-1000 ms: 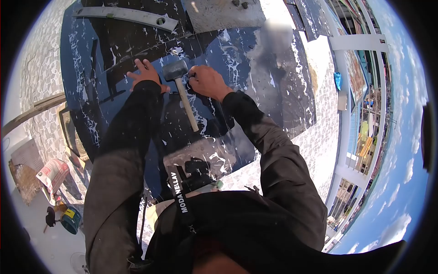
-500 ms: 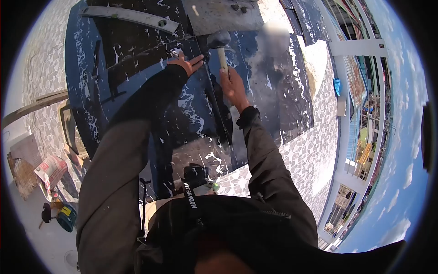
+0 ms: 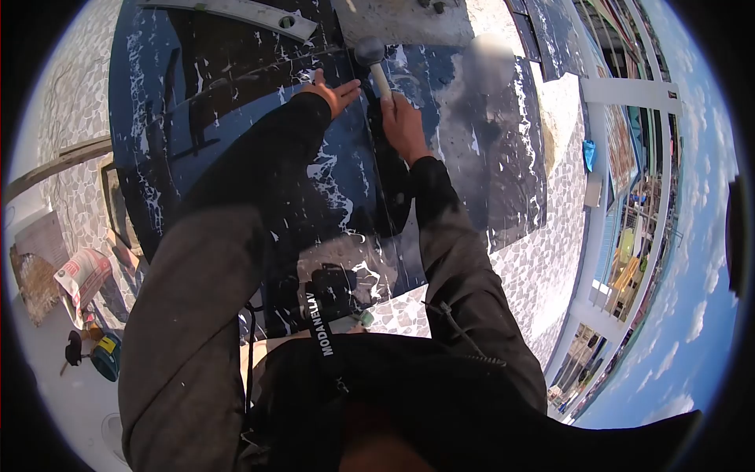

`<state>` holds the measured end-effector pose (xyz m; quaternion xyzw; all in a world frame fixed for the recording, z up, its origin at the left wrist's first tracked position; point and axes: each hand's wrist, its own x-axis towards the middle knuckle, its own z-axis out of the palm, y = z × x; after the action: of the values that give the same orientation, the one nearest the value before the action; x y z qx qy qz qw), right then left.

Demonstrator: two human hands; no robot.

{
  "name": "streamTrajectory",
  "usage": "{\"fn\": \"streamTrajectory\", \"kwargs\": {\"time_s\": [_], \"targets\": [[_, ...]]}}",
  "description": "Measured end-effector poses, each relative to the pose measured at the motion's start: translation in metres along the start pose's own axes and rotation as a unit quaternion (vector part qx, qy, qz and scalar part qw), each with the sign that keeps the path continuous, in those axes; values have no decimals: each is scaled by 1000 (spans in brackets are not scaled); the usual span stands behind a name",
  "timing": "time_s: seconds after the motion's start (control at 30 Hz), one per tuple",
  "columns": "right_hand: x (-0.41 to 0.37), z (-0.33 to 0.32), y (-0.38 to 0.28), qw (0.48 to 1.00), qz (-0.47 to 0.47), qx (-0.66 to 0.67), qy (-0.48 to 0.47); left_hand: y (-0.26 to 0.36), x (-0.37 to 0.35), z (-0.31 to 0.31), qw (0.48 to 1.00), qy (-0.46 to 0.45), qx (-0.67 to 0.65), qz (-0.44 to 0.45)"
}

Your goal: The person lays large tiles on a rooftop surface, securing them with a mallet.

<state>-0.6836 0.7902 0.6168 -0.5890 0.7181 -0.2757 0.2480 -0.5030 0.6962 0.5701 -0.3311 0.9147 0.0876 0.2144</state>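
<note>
My right hand [image 3: 406, 128] is wrapped round the pale handle of a mallet [image 3: 369, 52] with a dark, rounded head. That head hangs over the seam between two dark, white-veined slabs, just beyond my left fingertips. My left hand [image 3: 338, 96] lies with its fingers spread on the glossy left slab [image 3: 259, 145], fingertips close to the seam. To the right of the mallet is the other slab [image 3: 491, 149], partly dulled by a greyish, dusty film. My sleeves' shadows darken the left slab.
Beyond my left hand, a long pale spirit level [image 3: 244, 12] lies across the slabs. On the left are a wooden plank [image 3: 63, 164], a printed sack [image 3: 84, 279] and a dark green bucket [image 3: 106, 355]. Stone-patterned flooring [image 3: 543, 263] borders the slabs; a white railing [image 3: 629, 92] stands at right.
The mallet head has shifted left over the slabs, nearer the seam and my left hand. My left hand stays on the slab with fingers spread. The whole view has tilted slightly.
</note>
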Motion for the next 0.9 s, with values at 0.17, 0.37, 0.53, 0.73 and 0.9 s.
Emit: {"fn": "streamTrajectory", "kwargs": {"time_s": [0.17,0.37,0.53,0.73,0.9], "targets": [[-1,-8,-14,1000,13,6,17,1,0,-8,1000,-7,-5,-19],[-39,-14,-13,996,80,41,26,2,2,-8,994,33,108,-12],[-60,-16,9,995,93,33,11,6,1,-17,996,31,87,-21],[-64,-22,9,994,94,46,19,9,-2,-27,995,-8,100,-28],[-47,-30,5,989,68,83,104,7,-2,-23,996,0,83,-32]]}}
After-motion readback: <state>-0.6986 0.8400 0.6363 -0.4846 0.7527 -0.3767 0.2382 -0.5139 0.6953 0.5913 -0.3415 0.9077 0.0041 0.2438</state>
